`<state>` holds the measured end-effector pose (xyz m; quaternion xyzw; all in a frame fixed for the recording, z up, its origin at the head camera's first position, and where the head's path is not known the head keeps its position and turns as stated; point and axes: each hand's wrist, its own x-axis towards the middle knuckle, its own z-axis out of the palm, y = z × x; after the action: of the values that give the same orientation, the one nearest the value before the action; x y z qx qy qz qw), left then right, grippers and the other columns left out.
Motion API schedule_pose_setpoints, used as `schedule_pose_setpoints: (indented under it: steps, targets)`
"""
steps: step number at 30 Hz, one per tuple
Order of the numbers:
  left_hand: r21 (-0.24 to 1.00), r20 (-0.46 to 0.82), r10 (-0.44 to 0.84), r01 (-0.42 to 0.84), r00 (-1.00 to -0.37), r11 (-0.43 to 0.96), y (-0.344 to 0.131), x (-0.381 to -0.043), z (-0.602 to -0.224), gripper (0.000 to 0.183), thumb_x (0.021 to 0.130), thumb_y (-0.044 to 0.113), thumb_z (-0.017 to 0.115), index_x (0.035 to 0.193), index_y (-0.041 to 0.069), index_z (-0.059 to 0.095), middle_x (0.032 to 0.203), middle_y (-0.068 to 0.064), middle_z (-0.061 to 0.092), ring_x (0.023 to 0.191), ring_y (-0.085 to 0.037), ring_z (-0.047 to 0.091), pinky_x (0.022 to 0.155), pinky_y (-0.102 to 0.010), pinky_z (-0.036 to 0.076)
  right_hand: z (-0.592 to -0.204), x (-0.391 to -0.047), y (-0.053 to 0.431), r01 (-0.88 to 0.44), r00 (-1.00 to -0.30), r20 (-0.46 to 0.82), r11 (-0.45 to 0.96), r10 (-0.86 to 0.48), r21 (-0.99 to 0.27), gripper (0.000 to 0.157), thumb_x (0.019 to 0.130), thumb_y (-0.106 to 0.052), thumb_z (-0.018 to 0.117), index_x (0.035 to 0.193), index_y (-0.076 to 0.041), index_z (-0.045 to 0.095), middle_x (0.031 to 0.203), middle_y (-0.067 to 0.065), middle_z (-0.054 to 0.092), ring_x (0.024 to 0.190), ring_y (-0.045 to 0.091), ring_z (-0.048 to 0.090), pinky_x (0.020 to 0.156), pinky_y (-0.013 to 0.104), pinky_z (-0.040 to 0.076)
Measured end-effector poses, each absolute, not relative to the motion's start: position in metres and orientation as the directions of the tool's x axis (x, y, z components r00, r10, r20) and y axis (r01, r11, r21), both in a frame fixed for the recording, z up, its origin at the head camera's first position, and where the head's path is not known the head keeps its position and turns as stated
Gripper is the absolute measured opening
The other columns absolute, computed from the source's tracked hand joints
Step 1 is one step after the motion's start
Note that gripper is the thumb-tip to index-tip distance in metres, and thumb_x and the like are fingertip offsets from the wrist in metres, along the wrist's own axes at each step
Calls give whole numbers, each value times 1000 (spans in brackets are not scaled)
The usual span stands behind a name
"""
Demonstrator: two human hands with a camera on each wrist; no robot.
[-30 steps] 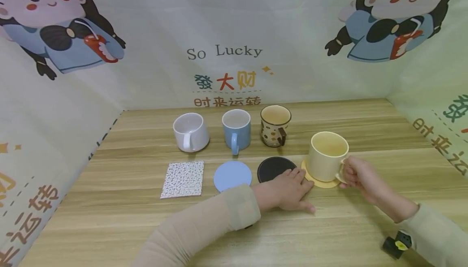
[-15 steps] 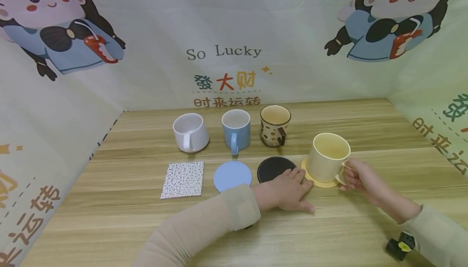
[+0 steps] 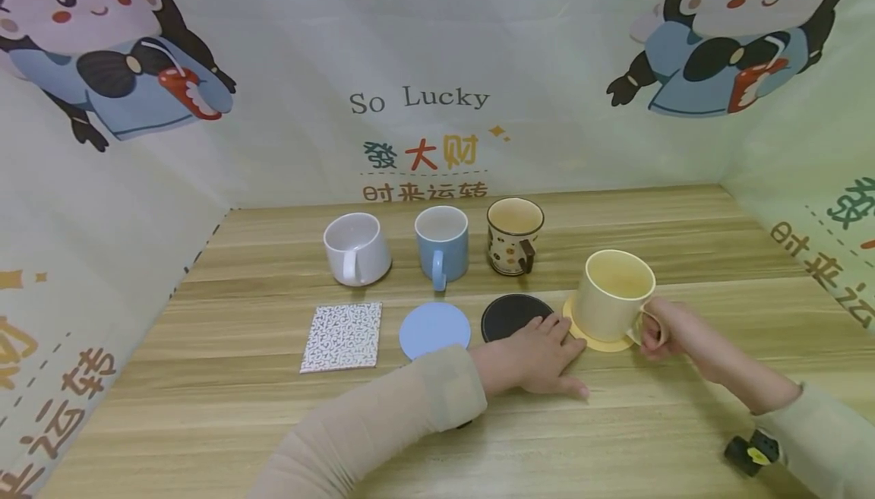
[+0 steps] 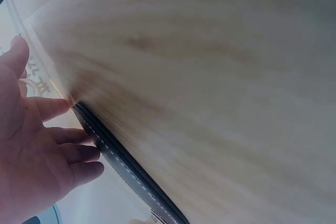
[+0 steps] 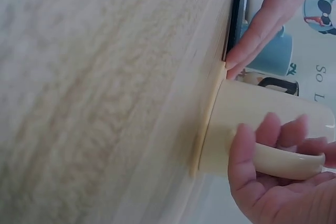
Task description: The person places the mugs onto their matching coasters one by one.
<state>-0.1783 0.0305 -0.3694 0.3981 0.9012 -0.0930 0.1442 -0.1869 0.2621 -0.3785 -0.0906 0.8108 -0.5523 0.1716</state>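
Note:
A pale yellow mug stands upright on a round yellow coaster. My right hand is at the mug's handle, its fingers loosely bent behind it; in the right wrist view the handle shows in front of them, and no firm grip is visible. My left hand lies palm down with spread fingers, over the front of a round black coaster and touching the yellow coaster's left edge. In the left wrist view, the fingers reach to the black coaster's stitched rim.
Behind the coasters stand a white mug, a blue mug and a patterned brown-handled mug. A square patterned coaster and a round blue coaster lie left. Printed cloth walls border the wooden table.
My right hand has loosened round the handle and shifted slightly right; more of the handle shows. The mug has moved slightly right on its coaster. My left hand stays still.

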Motion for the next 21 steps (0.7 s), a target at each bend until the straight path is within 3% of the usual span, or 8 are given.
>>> schedule_pose_setpoints:
  steps: [5,9,14,18,21]
  targets:
    - [-55,-344,684,741,-643,669,29,-178,-369,74,86,67,32,146,25,23,153,-5,15,141,-21,9,113,-36,13,-358,-173,251,24,-951,-176,504,-256,-863,32,93,-19,24,71,-8,45,71,0,49,66,8,48,61,30,49]
    - [-57,-350,679,739,-645,672,28,-177,-368,74,86,67,32,146,25,22,153,-3,14,141,-21,8,113,-37,13,-349,-168,247,7,-961,-169,593,-218,-805,39,95,-22,23,79,0,51,76,2,49,71,7,46,64,31,50]
    - [-47,-350,679,736,-645,675,22,-176,-369,76,86,67,31,147,25,17,153,-1,13,141,-21,8,113,-38,13,-345,-170,252,-49,-952,-162,654,-259,-755,45,98,-25,26,92,6,57,85,8,56,78,11,50,66,31,52]
    - [-36,-342,675,726,-654,686,16,-176,-369,75,86,67,32,147,26,18,154,0,12,141,-22,8,113,-39,14,-340,-171,258,-97,-942,-161,698,-294,-709,49,100,-27,29,113,13,55,104,23,60,92,23,56,70,34,52]
    - [-39,-342,667,719,-662,694,10,-175,-367,74,86,67,32,146,26,21,154,0,12,141,-21,9,113,-39,14,-336,-171,263,-116,-933,-186,744,-310,-658,51,99,-29,32,120,15,49,113,29,57,99,32,57,73,39,51]
